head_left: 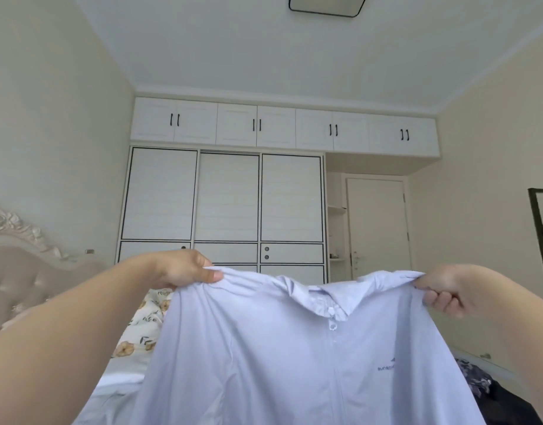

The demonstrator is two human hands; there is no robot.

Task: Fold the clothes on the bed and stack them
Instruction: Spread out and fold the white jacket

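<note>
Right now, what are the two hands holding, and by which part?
A pale blue buttoned collared shirt, held up by its shoulders: left hand pinches one shoulder, right hand grips the other.

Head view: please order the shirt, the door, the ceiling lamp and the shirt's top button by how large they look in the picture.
1. shirt, though it is nearest the camera
2. door
3. ceiling lamp, cut off by the top edge, so unsure
4. top button

Cream walls (58, 124) flank a white wardrobe (224, 194), a closed door (377, 228) and a tufted headboard (22, 271).
</note>
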